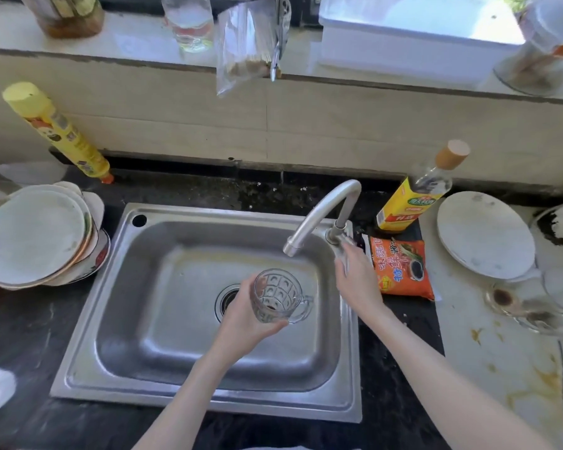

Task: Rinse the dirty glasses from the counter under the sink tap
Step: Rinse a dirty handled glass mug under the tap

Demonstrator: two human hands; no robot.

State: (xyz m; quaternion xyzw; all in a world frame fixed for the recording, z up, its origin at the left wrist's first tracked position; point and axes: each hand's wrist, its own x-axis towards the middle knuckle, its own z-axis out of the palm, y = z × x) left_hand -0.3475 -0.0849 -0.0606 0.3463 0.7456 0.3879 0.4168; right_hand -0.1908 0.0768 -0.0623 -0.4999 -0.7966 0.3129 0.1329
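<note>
Setting: dark speckled counter [30, 336] around a stainless steel sink [189, 397], sunlit sill behind.
Glass: clear patterned glass mug with a handle [278, 295], upright over the basin just left of the drain [226, 302], below and slightly short of the curved steel tap [322, 209] spout; no water visible.
Left hand [244, 319]: fingers curled round the mug's base and side, forearm angled up from below.
Right hand [355, 280]: reaches to the tap lever [343, 243], fingers wrapped on it.
Doing it well: open the lever gently, centre the mug's mouth under the spout, keep a firm grip.
Waiting: more stained glasses [533, 310] on the right counter.
</note>
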